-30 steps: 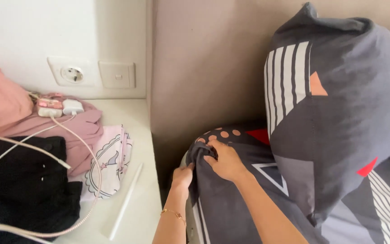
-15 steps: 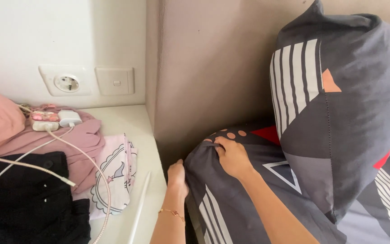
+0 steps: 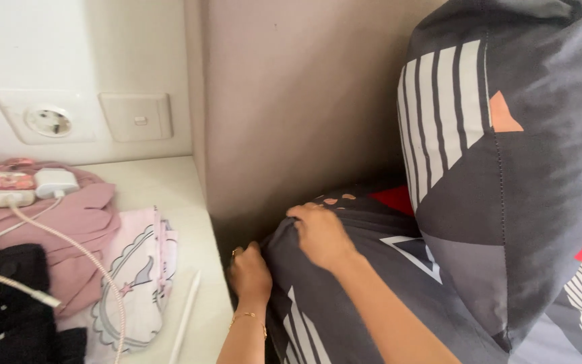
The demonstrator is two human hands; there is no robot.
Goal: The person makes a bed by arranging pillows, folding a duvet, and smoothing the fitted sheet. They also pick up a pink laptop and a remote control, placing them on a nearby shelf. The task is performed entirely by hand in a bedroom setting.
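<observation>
The left hand (image 3: 249, 273) is pressed down into the narrow gap between the white worktop (image 3: 170, 195) and the mattress corner, fingers curled together against the dark grey fitted sheet (image 3: 331, 317); whether it pinches the cloth I cannot tell. The right hand (image 3: 319, 234) lies on top of the same corner, fingers bent and clamped on a bunched fold of the sheet (the peach-dotted and red patches of the print sit just behind it). The sheet's corner points toward the beige headboard (image 3: 291, 101), its white stripes running back toward the person. A matching grey pillow (image 3: 513, 168) stands upright against the headboard just right of the hands, leaving little room on that side. On the worktop lie a white stylus (image 3: 184, 323) near the edge, a pale printed cloth (image 3: 136, 283), a pink garment (image 3: 79, 222) with two small chargers (image 3: 31, 183), and a black garment (image 3: 8, 317). A wall socket (image 3: 47, 120) and a switch (image 3: 136, 116) sit above.
</observation>
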